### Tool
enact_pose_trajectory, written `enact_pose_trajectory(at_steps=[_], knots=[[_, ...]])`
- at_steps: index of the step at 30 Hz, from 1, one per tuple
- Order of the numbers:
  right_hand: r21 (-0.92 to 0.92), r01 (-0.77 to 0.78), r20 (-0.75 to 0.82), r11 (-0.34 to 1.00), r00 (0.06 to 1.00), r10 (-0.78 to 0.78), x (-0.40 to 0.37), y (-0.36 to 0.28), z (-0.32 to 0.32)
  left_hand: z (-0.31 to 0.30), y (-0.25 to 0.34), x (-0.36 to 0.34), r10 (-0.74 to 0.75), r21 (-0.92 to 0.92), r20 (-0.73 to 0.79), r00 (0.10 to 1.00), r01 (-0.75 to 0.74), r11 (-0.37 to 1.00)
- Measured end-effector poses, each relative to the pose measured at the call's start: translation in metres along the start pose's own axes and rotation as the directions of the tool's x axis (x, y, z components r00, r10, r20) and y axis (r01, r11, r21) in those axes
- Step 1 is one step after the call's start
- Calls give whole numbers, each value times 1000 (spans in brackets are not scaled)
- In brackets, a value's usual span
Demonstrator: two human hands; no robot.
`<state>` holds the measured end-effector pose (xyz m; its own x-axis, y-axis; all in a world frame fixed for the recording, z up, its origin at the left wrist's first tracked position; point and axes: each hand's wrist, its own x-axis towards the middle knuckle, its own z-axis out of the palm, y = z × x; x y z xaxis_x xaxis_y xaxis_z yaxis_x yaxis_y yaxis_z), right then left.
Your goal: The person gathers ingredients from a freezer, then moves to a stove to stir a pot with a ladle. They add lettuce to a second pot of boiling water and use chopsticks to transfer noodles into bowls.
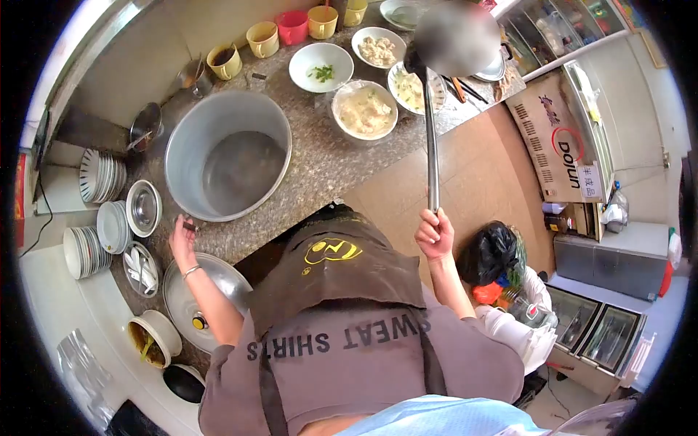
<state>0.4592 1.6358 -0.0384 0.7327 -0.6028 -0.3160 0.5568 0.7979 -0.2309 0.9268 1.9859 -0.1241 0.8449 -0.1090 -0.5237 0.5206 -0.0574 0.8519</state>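
My right hand (pixel 435 234) is closed around the lower end of a long-handled metal ladle (pixel 432 145). The ladle stands out away from me, and its dark head is partly lost beside a blurred patch. My left hand (pixel 183 243) is at the near rim of a large aluminium pot (pixel 178 171), its fingers around the small dark handle there. Only a bare grey bottom shows inside the pot. Close to my left forearm lies a round metal lid (pixel 182 291) with a dark knob.
Bowls of pale food (pixel 365 110) and a bowl with chopped greens (pixel 309 65) stand on the speckled counter (pixel 320 142). Yellow and red cups (pixel 262 40) line the wall. Stacked plates (pixel 81 253) and a white crock (pixel 166 330) are at left. Bags (pixel 488 254) sit on the floor at right.
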Motion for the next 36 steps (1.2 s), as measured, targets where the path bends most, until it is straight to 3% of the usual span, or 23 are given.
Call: enact_pose_trajectory(at_steps=[1,3,4,5,7,8,9,14,16,18,23,27,29,30,31,33,36], knots=[[-2,-11,-2,1000,1000,11,0,0,2,0,-1,1,-3,-3,-10,1000,3,1000],[-299,-118,32,947,990,134,0,1,5,-2,-2,4,6,2,11,1000,-6,1000],[-395,-209,-39,895,977,211,2,3,22,-4,-2,5,6,22,-3,1000,-6,1000],[-394,-233,-44,889,971,235,8,11,30,-4,-2,5,0,21,-28,1000,1,1000],[-674,-318,-124,667,939,322,25,31,42,0,-2,4,-7,19,-52,999,8,1000],[-730,-389,-198,562,907,371,37,37,50,5,0,-1,1,15,-48,999,-1,1000],[-733,-407,-196,545,894,404,49,47,57,10,5,-7,13,9,-50,999,-12,1000],[-895,-401,-274,197,841,465,115,133,78,3,5,-9,69,45,-57,996,-67,997],[-920,-373,-270,117,823,500,141,163,80,3,4,-7,74,22,-43,996,-73,997],[-898,-440,-379,17,791,481,162,187,78,1,1,-6,95,-3,-40,995,-96,995],[-834,-551,-473,25,737,483,206,221,60,2,4,-11,103,28,-58,993,-102,994],[-871,-487,-465,-63,776,427,233,241,52,4,8,-13,87,45,-72,994,-84,995],[-921,-306,-383,-241,820,425,243,249,52,1,4,-11,127,43,-38,991,-125,991],[-929,-266,-352,-257,848,396,245,254,51,-2,4,-10,118,71,-11,993,-117,991],[-929,-261,-351,-263,847,400,253,258,47,-1,6,-12,119,65,-18,993,-118,991],[-888,-131,-350,-440,813,465,273,264,33,4,12,-17,126,41,-54,991,-124,991],[-903,-173,-347,-394,834,428,278,274,36,6,13,-19,130,9,-65,989,-130,992]])
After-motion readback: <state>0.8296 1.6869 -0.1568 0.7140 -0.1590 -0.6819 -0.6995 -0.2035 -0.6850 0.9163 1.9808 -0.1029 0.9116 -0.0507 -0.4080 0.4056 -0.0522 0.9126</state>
